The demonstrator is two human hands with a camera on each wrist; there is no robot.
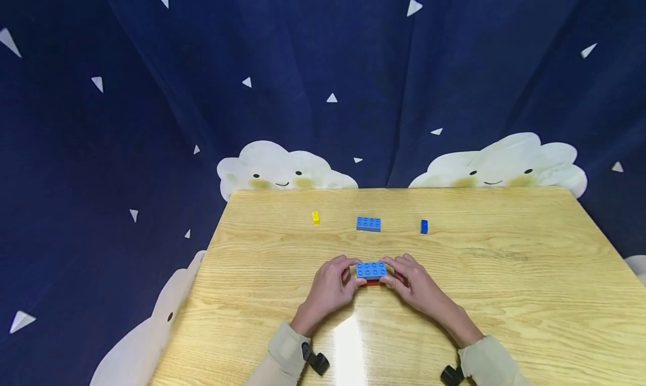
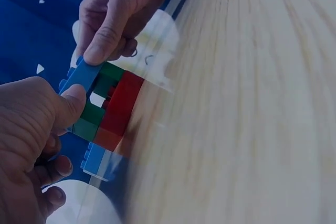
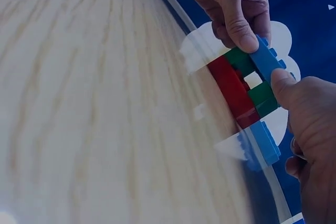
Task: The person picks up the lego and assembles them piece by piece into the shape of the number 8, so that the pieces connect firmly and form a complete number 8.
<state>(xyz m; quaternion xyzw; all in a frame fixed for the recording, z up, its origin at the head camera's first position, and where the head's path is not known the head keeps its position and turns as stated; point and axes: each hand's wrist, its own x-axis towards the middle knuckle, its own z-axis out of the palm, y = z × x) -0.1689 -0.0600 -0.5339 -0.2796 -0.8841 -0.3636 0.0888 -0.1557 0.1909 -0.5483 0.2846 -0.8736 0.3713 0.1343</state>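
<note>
Left hand [image 1: 328, 288] and right hand [image 1: 418, 283] pinch opposite ends of the upper blue brick [image 1: 370, 270], fingers curled; it sits atop two green blocks [image 2: 87, 123], bridging a red brick [image 2: 124, 100] on the desk [image 1: 504, 296]; even pressure at both ends should seat it squarely; beyond lie a yellow brick [image 1: 315, 217], a second blue brick [image 1: 368, 224] and a small blue brick [image 1: 424, 227].

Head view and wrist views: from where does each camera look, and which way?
Head: on the head, facing forward and down at the table; left hand, right hand, sleeves show.
Left wrist: on that wrist, facing the brick stack; both hands show.
Right wrist: on that wrist, facing the brick stack; both hands show.
Wrist views share the green bricks.
</note>
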